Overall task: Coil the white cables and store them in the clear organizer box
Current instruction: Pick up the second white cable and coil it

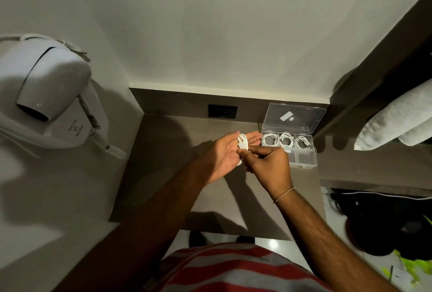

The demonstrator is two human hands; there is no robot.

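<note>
Winding a thin, smooth white cable (242,144) into loops on the flat, released left hand (225,155), the right hand (268,163) pinches its loose end just left of the box (304,159). Three glossy coils (286,140) already fill the far compartments of that clear, hard plastic box on the matte counter (163,174); this cable looks like the last, with the near compartments still free

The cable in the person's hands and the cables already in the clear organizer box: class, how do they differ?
The cable in hand is looped around the open left hand while the right hand pinches its end; the boxed cables lie untouched. The one in hand is above the counter; the others sit in the organizer box, one per back compartment. All are white and coiled.
</note>
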